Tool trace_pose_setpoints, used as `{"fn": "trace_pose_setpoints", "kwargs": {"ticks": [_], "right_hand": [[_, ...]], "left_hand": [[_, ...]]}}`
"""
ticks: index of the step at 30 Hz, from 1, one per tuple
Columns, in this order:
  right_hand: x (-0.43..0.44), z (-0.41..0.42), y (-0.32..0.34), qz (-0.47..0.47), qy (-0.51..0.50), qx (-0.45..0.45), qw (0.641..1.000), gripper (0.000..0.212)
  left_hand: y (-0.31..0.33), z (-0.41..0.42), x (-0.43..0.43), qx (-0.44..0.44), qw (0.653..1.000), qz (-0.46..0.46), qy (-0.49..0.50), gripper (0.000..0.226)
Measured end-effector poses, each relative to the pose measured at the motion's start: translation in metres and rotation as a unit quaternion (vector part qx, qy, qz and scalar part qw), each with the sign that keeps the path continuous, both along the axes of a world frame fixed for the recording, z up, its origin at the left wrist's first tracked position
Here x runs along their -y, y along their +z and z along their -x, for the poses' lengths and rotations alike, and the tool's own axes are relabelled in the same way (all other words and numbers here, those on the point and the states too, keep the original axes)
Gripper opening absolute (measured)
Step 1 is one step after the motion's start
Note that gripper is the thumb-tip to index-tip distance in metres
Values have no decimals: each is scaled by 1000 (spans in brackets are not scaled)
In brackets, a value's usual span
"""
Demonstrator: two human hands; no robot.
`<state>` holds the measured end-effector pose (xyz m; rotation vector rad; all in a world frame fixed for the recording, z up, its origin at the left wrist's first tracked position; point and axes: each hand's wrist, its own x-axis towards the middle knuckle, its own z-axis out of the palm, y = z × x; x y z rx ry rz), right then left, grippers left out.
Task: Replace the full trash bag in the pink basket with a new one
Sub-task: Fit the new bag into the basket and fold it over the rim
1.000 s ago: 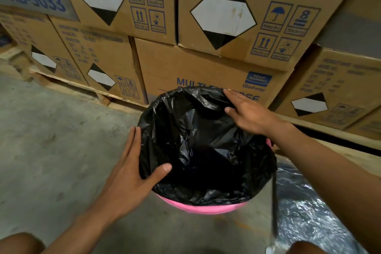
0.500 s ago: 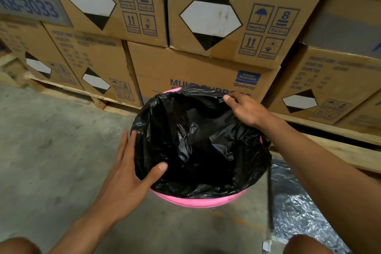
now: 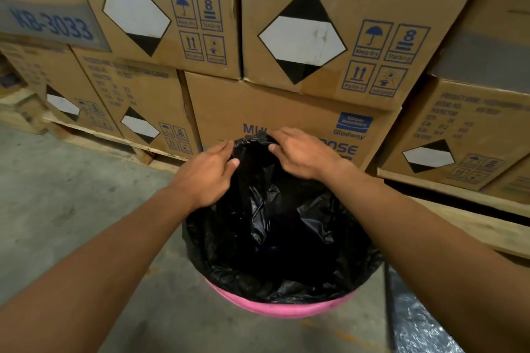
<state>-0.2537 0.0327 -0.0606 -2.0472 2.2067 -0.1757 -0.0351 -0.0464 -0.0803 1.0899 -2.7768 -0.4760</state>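
Note:
A black trash bag (image 3: 275, 226) lines the pink basket (image 3: 286, 308), which stands on the concrete floor in front of stacked cartons. Only the basket's near rim shows below the bag's folded edge. My left hand (image 3: 206, 173) pinches the bag's far edge on the left side. My right hand (image 3: 301, 153) grips the same far edge just to the right, fingers curled over the plastic. The two hands are close together at the back of the rim. The bag's inside is dark and I cannot tell what it holds.
Stacked brown cartons (image 3: 301, 37) on a wooden pallet (image 3: 473, 223) rise right behind the basket. Shiny crinkled plastic (image 3: 415, 324) lies on the floor at the lower right. Bare concrete floor (image 3: 71, 195) extends to the left.
My left hand left the bag's near-left side and moved up to the far edge beside my right hand. Both hands now hold the bag's back edge. The view has moved closer.

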Motion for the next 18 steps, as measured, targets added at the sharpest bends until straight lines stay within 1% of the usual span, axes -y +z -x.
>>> {"fn": "trace_pose_setpoints", "kwargs": {"ticks": [3,6,9,10,12,14,16,17,18], "right_hand": [[15,-4,-3,-1,-7,-52,999,50],[18,-10,-1,-6,-6,-74,997,49],[11,-9,0,-10,1,-37,999,46],[4,-7,2,1,3,-19,1000,46],[-13,-2,6,37,0,1,999,48],[-37,8,12,52,-20,1,998,50],[-61,22,12,16,-37,-14,999,53],[-71,30,10,-18,-47,-18,999,57],[-82,35,8,-55,-59,-10,997,61]], "left_hand": [[-1,4,6,-19,999,-25,28,57],[-5,8,13,-43,994,-81,58,52],[-7,7,18,-59,985,-138,89,52],[-7,5,18,-59,983,-148,93,55],[-5,-1,13,-55,983,-143,97,70],[-1,-15,-7,-83,986,-96,105,81],[1,-35,-38,-125,986,-47,103,85],[0,-46,-53,-131,985,-47,101,89],[-2,-56,-68,-126,985,-65,99,93]]}}
